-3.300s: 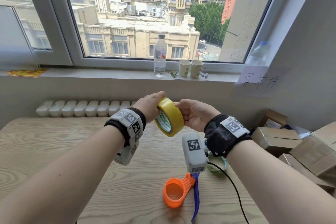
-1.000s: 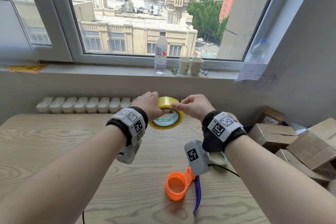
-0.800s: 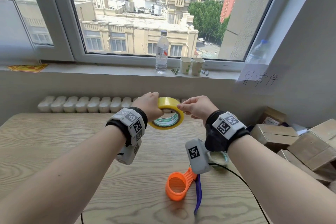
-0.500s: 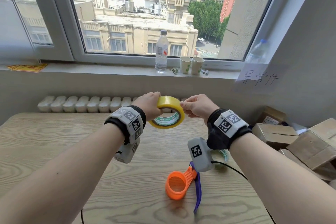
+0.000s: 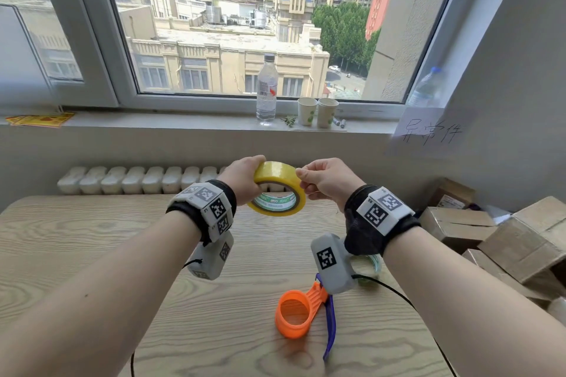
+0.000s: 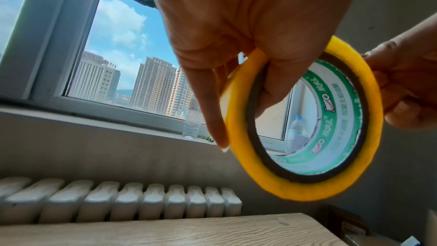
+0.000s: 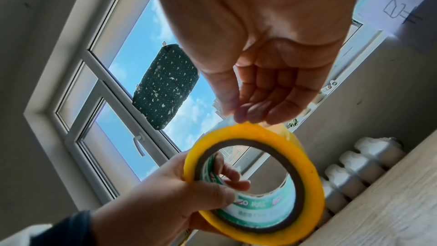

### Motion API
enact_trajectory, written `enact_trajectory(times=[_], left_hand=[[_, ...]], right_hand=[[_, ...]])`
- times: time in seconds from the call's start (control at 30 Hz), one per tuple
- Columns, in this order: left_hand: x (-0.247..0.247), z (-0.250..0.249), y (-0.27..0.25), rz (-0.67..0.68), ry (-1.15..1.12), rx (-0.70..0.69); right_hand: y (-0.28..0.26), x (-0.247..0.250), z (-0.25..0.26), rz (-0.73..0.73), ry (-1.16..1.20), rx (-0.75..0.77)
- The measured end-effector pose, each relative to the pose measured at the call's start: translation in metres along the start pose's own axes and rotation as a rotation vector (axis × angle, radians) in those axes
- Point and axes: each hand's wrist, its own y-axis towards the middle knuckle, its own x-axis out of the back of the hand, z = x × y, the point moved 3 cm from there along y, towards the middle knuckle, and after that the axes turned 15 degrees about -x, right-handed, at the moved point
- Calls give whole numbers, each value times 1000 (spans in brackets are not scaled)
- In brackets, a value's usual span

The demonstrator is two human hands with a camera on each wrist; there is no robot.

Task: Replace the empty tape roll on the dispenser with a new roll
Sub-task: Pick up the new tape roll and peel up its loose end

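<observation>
Left hand (image 5: 243, 178) grips the yellow tape roll with green-printed core (image 5: 277, 190) above the wooden counter (image 5: 92, 232), fingers curled through its core. Right hand (image 5: 326, 180) pinches the roll's outer edge.

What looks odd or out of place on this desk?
Little stands out. The orange dispenser lies on its side on the table, with no roll on it. The cardboard boxes at the right are heaped unevenly.

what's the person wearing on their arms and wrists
Both forearms are bare, no sleeves. Each wrist carries a black fabric wrist strap topped with white blocks printed with black square-code markers, and a grey camera housing hanging below, with a thin black cable.
</observation>
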Motion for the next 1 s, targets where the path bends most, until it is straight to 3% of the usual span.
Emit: enact_trajectory(times=[0.23, 0.47, 0.63, 0.8, 0.9, 1.0], left_hand=[[7, 2, 0, -50, -27, -17], [8, 5, 3, -48, -27, -37], [11, 8, 3, -53, -52, -43], [-5, 20, -6, 136, 65, -35], [-9, 28, -12, 79, -48, 55], [-3, 27, -4, 11, -118, 31]], right_hand=[[-6, -4, 4, 102, 104, -1], [-6, -5, 7, 79, 80, 8], [0, -1, 7, -26, 47, 13], [-2, 24, 20, -67, 269, 18], [-4, 34, 25, -40, 327, 18], [-2, 22, 16, -8, 214, -4]])
